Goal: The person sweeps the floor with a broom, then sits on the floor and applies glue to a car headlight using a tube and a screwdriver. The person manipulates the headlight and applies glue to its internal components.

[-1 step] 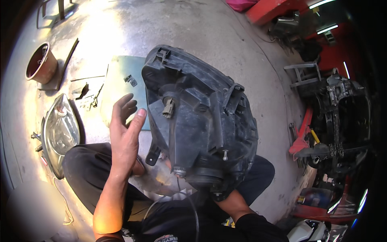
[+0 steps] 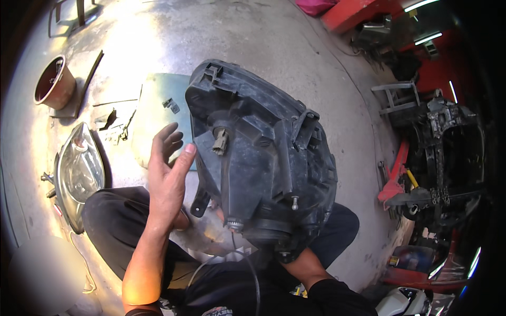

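A black car headlight (image 2: 258,174) stands in front of me, its dusty rear housing facing me. On its left part sits a light-coloured bulb socket (image 2: 220,141); a round cap (image 2: 269,231) lies low on the back. My left hand (image 2: 169,176) is open beside the housing's left edge, thumb and fingers apart, holding nothing. Its thumb tip is at that edge; whether it touches is unclear. From the lower right my right forearm (image 2: 305,263) reaches behind the headlight, which hides the hand. Below the housing hangs a thin cable (image 2: 254,268).
Another headlight (image 2: 79,168), clear lens up, lies on the floor at left. Beyond my left hand is a greenish sheet (image 2: 158,89) with small black clips (image 2: 171,105). A brown bucket (image 2: 55,87) stands at far left; a red jack (image 2: 395,174) and dismantled car parts (image 2: 440,142) are at right.
My left hand has shifted slightly right, bringing the thumb up to the headlight's edge. The headlight stays in place.
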`<state>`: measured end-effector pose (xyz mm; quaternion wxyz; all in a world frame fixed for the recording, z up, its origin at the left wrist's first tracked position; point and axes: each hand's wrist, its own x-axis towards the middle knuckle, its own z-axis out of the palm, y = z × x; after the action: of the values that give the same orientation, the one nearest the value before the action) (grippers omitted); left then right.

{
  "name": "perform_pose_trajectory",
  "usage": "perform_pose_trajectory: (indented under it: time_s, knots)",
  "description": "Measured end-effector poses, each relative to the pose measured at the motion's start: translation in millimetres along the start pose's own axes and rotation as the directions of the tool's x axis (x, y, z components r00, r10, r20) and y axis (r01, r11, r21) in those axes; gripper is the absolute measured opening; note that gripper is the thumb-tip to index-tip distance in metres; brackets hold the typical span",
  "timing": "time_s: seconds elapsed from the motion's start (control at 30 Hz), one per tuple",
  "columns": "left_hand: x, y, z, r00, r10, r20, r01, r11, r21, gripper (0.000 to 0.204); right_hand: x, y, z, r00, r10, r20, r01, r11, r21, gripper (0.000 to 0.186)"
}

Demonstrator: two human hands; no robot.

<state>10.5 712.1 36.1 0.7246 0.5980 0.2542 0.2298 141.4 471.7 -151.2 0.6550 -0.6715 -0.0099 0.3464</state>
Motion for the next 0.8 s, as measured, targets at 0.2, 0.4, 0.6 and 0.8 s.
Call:
perform_pose_trajectory:
  time_s: [0.2,0.4,0.6,0.8]
  knots:
    - [10.0,4.9,11.4,0.995,-0.1,0.017,0.101,0.994,-0.051,0.088,-11.5,3.5,-10.4,1.0,0.023,-0.005,-0.023,1.0,0.001,0.06]
    - [20.6,7.8,5.4,0.962,-0.195,0.192,0.235,0.948,-0.212,0.092,-47.1,18.6,-27.6,0.997,0.074,-0.02,-0.074,0.997,0.003,0.06]
    - [28.0,-3.6,7.4,0.956,-0.199,0.214,0.256,0.925,-0.282,0.088,-60.5,28.8,-26.8,0.995,0.094,-0.024,-0.094,0.995,0.017,0.06]
    - [31.4,-45.4,-1.7,0.974,-0.15,0.171,0.209,0.883,-0.42,0.077,-71.1,35.4,-23.0,0.995,0.098,-0.008,-0.098,0.995,0.028,0.06]
